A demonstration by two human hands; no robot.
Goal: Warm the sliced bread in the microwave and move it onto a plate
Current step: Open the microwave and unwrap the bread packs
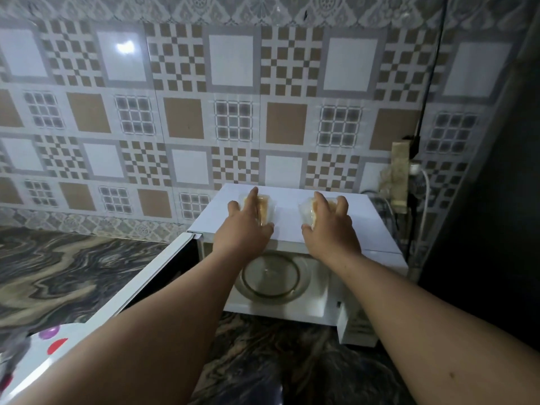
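Observation:
A white microwave [292, 239] stands on the marbled counter with its door [152, 276] swung open to the left. Its glass turntable [273, 277] lies bare inside. Two packs of sliced bread in clear wrap rest on the microwave's top. My left hand [247, 226] lies over the left pack [264, 211], fingers spread around it. My right hand [328, 226] covers the right pack [306, 211], fingers curled on its edges. Both packs still touch the top of the microwave. No plate shows.
The dark marbled counter [58, 273] stretches left and in front. A tiled wall is close behind. A socket strip [400, 176] with cables hangs at the right, beside a dark tall surface [496, 200]. A white dotted item [43, 346] sits at the lower left.

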